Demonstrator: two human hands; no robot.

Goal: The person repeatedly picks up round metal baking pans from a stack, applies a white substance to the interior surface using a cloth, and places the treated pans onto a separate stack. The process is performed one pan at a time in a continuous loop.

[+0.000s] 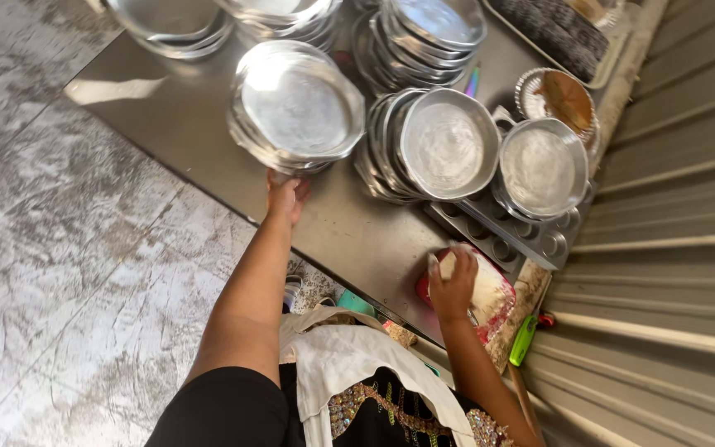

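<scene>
Pans (295, 108), round and metal, stacked near the front edge of the steel tabletop (184, 116), the stack leaning and overhanging toward the person. Left hand (285, 197) raised under the near rim of that stack, fingers curled up against its underside, touching it; whether closed around the rim or only propping it, hard to tell from this angle. Right hand (453, 285) pressed flat on a red tub (480, 300) with pale contents, near the front right corner of the tabletop, fingers spread and wrapped over its top. Just beyond the tub, a muffin tray (506, 236) lying flat, with 2 more stacks of round pans on and beside it: one (447, 147) tilted toward the middle, one (542, 168) close to the right edge. Fluted tins (563, 98) behind those. Further stacks of pans (428, 33) along the far edge. Green-handled tool (524, 339) off the right edge, beside the corrugated wall (680, 248).
</scene>
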